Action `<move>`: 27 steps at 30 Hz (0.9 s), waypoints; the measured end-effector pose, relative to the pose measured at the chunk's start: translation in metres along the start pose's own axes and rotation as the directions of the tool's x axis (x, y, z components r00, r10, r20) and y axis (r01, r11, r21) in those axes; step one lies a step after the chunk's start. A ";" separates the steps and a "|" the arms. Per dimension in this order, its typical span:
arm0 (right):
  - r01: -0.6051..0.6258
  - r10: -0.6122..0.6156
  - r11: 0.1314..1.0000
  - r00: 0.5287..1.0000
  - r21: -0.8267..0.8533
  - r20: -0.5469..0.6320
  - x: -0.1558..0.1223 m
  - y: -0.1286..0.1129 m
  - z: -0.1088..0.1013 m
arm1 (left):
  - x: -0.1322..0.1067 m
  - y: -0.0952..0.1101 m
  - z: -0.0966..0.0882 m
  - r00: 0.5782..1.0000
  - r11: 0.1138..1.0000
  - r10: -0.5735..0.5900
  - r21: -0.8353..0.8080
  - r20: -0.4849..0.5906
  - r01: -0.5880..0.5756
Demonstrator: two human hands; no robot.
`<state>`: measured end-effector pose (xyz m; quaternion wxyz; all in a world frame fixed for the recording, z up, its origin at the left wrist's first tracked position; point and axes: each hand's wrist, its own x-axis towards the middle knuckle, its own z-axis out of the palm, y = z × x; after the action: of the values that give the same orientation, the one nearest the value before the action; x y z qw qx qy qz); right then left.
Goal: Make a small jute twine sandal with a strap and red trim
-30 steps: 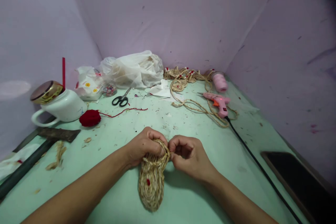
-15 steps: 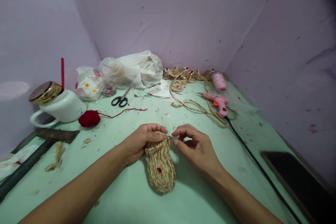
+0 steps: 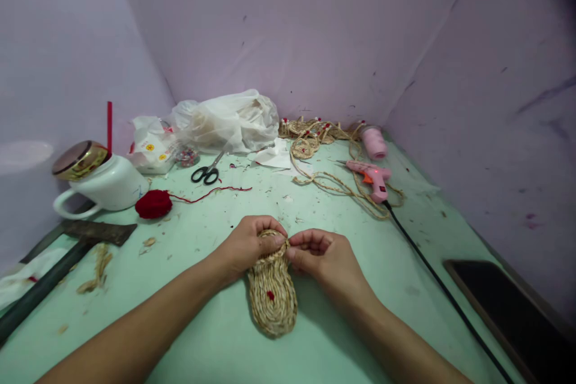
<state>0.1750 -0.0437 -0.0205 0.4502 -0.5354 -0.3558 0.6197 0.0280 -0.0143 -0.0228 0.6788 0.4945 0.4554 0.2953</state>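
Observation:
A small woven straw sandal (image 3: 272, 297) with a red dot on its sole lies on the green table (image 3: 202, 342) in front of me. My left hand (image 3: 247, 246) is closed over its far end, fingers curled on the braided strap. My right hand (image 3: 321, 258) pinches the same end from the right, fingertips pressed together against the strap beside my left thumb.
Behind are black scissors (image 3: 206, 173), a red yarn ball (image 3: 153, 203) with a trailing thread, a white jug (image 3: 101, 180), plastic bags (image 3: 229, 123), coils of straw rope (image 3: 315, 138), a pink glue gun (image 3: 371, 177) with a black cord and a pink spool (image 3: 373, 141). A hammer (image 3: 58, 261) lies left, a dark tablet (image 3: 513, 306) right.
The sandal went from tilted up in both hands to lying flat on the table. My right hand opened and let go half a second ago, and now pinches the strap end again.

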 end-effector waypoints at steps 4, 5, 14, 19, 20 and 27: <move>0.059 -0.062 0.997 0.997 -0.055 -0.055 -0.001 0.004 0.001 | -0.001 0.002 0.005 0.995 0.989 0.073 0.133 -0.062 -0.064; 0.072 -0.076 0.995 0.995 -0.065 -0.059 -0.001 0.005 0.001 | -0.001 0.002 0.006 0.994 0.985 0.084 0.154 -0.067 -0.073; 0.069 -0.067 0.991 0.997 -0.111 0.024 0.003 0.014 -0.004 | -0.001 -0.002 0.007 0.995 0.991 0.096 0.098 -0.017 -0.093; 0.066 -0.054 0.988 0.995 -0.139 0.083 0.004 0.011 -0.006 | 0.001 -0.004 0.005 1.000 1.000 0.025 -0.005 0.008 -0.025; 0.060 -0.047 0.987 0.995 -0.149 0.090 0.004 0.010 -0.006 | 0.002 -0.004 0.005 1.000 1.000 0.012 -0.015 0.010 -0.012; -0.013 0.012 0.992 1.000 -0.129 -0.016 0.009 0.005 -0.009 | -0.001 0.011 -0.007 0.974 0.988 0.151 0.051 -0.172 -0.144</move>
<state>0.1833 -0.0375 -0.0295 0.4135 -0.5702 -0.3883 0.5942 0.0217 -0.0090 -0.0125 0.6029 0.5119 0.4808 0.3785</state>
